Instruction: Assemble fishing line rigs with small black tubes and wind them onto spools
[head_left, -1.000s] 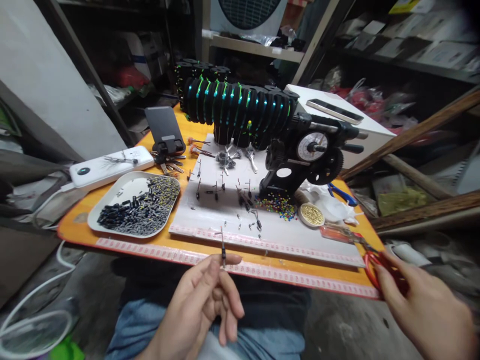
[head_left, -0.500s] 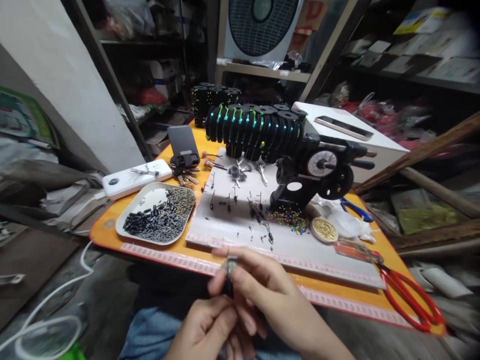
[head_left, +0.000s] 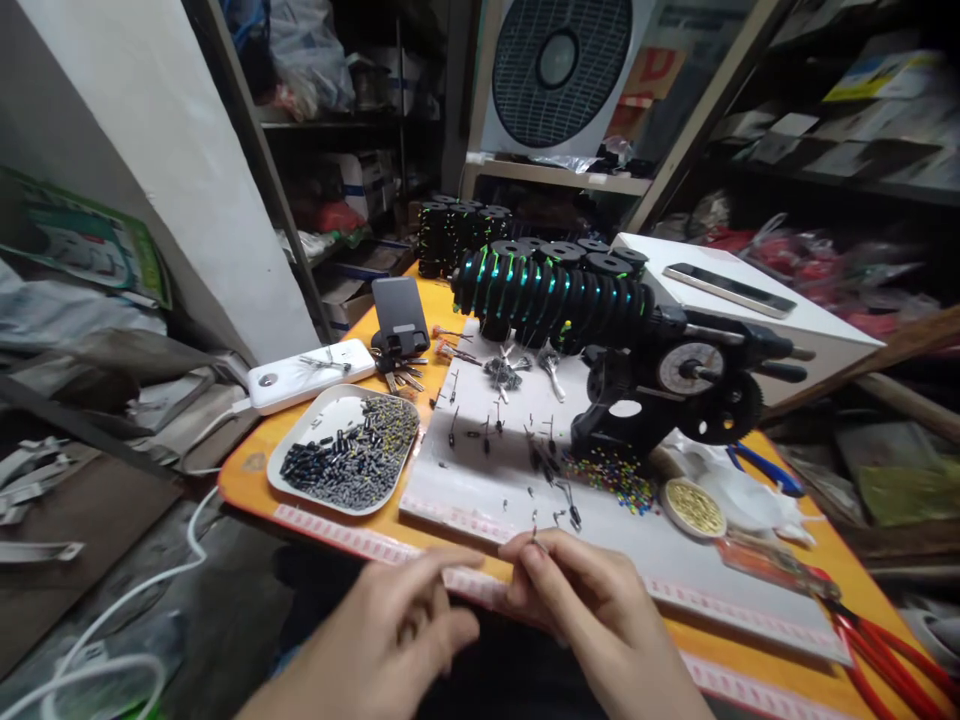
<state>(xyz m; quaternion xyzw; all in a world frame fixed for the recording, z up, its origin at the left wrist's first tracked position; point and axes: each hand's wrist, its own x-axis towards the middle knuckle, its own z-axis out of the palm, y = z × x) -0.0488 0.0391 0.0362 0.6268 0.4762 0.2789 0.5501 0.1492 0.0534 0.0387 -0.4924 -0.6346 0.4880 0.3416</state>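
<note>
My right hand (head_left: 592, 615) is at the near edge of the board, thumb and forefinger pinched on a small thin piece (head_left: 535, 535) whose tip sticks up above them; its kind is too small to make out. To its left, my left hand (head_left: 401, 620) is held apart with nothing in it, thumb and forefinger spread. Beyond both hands, small dark pieces with wire stems (head_left: 547, 455) lie and stand on the white board (head_left: 457, 490). A white tray (head_left: 275, 460) of tiny black, grey and yellow parts sits on the left.
A black winding device (head_left: 630, 390) carries spools wound with teal-green line (head_left: 555, 285). Coloured beads (head_left: 622, 485), a dish of gold bits (head_left: 694, 508), red-handled scissors (head_left: 885, 640) and blue-handled pliers (head_left: 772, 472) lie rightward. A power bank (head_left: 311, 378) and phone stand (head_left: 400, 312) are left.
My hands, together before around a small dark object, have separated. The left moved left and opened; the right keeps a pinch. The camera view has shifted, so the table appears lower and further right.
</note>
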